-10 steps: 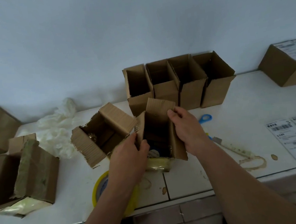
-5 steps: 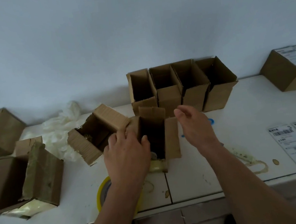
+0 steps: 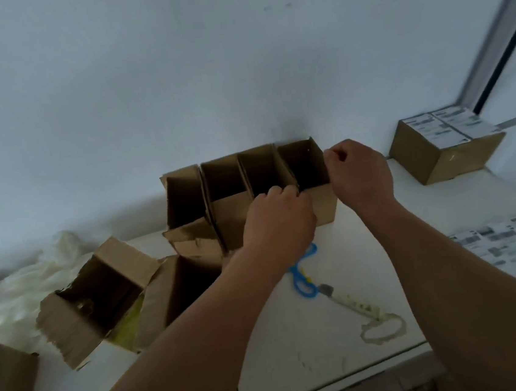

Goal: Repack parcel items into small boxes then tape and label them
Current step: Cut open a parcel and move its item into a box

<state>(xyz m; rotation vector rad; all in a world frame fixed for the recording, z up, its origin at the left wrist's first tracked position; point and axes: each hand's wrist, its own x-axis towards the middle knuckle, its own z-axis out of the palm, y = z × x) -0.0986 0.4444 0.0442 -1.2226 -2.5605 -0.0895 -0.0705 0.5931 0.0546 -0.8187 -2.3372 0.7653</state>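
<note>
Several small open cardboard boxes stand in a row against the wall. My left hand (image 3: 280,218) grips the front left corner of the rightmost box (image 3: 306,166). My right hand (image 3: 359,173) pinches that box's right flap. Nearer me, an open box (image 3: 180,289) lies on the table, partly behind my left forearm. To its left another open box (image 3: 95,295) lies tilted, with something small inside. Yellow tape shows between these two.
Blue scissors (image 3: 304,270) and a pale cutter (image 3: 355,303) lie on the white table (image 3: 315,358), with a loop of tape scrap (image 3: 382,330). Label sheets (image 3: 509,239) lie at right. A labelled closed box (image 3: 442,147) sits far right. Crumpled plastic (image 3: 27,286) and another box (image 3: 6,384) are at left.
Both hands have left the near open box and reached back to the rightmost box in the row. The view has tilted up and the tape roll is out of sight.
</note>
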